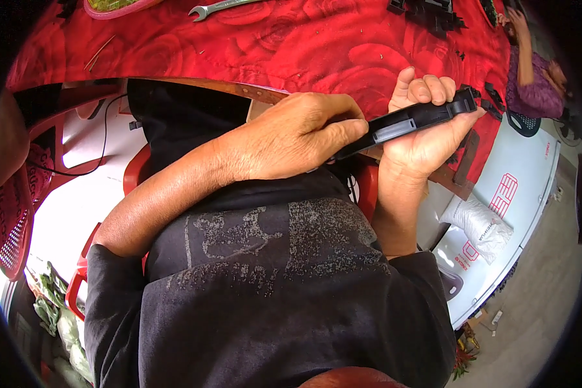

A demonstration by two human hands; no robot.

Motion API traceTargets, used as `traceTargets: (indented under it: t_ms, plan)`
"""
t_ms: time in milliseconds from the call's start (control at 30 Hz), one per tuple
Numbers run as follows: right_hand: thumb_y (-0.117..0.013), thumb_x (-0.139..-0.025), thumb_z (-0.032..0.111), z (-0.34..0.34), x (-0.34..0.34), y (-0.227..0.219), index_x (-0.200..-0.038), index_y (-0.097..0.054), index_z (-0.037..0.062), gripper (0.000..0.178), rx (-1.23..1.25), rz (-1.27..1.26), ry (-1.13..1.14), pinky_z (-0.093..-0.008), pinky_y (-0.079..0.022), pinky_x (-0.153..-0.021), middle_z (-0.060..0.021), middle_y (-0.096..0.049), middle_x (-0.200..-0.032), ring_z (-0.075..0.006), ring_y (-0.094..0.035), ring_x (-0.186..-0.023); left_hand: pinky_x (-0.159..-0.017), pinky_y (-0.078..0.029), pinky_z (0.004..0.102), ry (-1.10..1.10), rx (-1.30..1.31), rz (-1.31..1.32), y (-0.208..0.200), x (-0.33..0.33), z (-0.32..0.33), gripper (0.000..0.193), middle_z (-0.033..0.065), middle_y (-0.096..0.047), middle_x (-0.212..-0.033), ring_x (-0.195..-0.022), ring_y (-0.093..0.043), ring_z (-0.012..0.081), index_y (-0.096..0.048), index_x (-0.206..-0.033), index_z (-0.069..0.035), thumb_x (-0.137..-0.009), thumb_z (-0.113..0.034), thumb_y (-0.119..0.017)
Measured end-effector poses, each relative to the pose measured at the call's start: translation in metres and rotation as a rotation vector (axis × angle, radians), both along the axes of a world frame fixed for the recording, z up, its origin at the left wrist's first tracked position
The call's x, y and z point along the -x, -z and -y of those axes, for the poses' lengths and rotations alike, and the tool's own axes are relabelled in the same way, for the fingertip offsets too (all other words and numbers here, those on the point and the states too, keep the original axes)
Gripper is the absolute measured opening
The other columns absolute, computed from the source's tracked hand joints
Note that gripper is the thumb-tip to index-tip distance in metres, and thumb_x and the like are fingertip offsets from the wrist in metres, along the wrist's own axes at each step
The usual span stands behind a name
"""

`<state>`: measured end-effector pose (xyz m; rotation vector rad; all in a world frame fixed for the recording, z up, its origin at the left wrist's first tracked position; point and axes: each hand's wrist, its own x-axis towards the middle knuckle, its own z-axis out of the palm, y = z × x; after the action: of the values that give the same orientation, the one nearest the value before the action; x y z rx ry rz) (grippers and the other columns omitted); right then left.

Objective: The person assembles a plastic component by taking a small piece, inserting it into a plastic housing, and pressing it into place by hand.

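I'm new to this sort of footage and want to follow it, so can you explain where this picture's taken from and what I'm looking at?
There's no machine here, just a person's two bare hands. A wide fisheye camera on their head looks down, so straight edges bend and their dark shirt fills the lower part. The right hand, palm up, holds a long black plastic piece; the left hand is at its other end. Beyond, on a red rose-patterned cloth, lie a metal wrench, some black parts and a pink-rimmed container, partly cut off. Another person shows at the right.
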<state>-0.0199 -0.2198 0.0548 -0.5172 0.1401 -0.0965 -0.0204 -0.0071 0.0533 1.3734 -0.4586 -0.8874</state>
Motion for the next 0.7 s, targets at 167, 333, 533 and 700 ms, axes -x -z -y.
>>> traceTargets:
  t_ms: [167,333,533,700]
  plan:
    - [-0.046,-0.093,0.070,-0.011,-0.001,-0.005,-0.084,-0.046,0.0127,0.058,0.041,0.032,-0.005,-0.0468,-0.044,-0.096,-0.0039,-0.051,-0.070,-0.0236,-0.054,-0.065,-0.076,-0.050,0.0262,0.030,0.016,-0.063,-0.007,0.002,0.006,0.028,0.0043,-0.061,-0.087,-0.082,-0.060,0.0114,-0.058,-0.120,0.002,-0.103,-0.019,-0.050]
    - [-0.044,-0.094,0.069,-0.013,-0.001,-0.007,-0.085,-0.047,0.0132,0.056,0.064,0.054,-0.038,-0.0469,-0.045,-0.095,-0.0038,-0.050,-0.069,-0.0223,-0.054,-0.063,-0.072,-0.052,0.0255,-0.009,0.043,-0.074,-0.001,0.009,0.014,0.028,0.0045,-0.061,-0.086,-0.078,-0.060,0.0100,-0.056,-0.119,0.002,-0.104,-0.023,-0.052]
    - [-0.037,-0.096,0.071,-0.016,-0.003,-0.010,-0.084,-0.047,0.0147,0.058,0.141,0.082,-0.078,-0.0467,-0.047,-0.091,-0.0028,-0.051,-0.066,-0.0215,-0.051,-0.055,-0.064,-0.049,0.0245,-0.048,0.089,-0.071,0.002,0.013,0.018,0.029,0.0013,-0.057,-0.078,-0.069,-0.056,0.0082,-0.055,-0.111,0.000,-0.105,-0.027,-0.053]
    - [-0.034,-0.095,0.074,-0.021,-0.002,-0.012,-0.083,-0.046,0.0157,0.060,0.208,0.029,-0.046,-0.0462,-0.048,-0.088,-0.0022,-0.050,-0.065,-0.0208,-0.052,-0.052,-0.059,-0.046,0.0249,-0.072,0.096,-0.042,0.006,0.016,0.019,0.027,0.0007,-0.055,-0.075,-0.065,-0.054,0.0079,-0.053,-0.106,-0.001,-0.105,-0.028,-0.053]
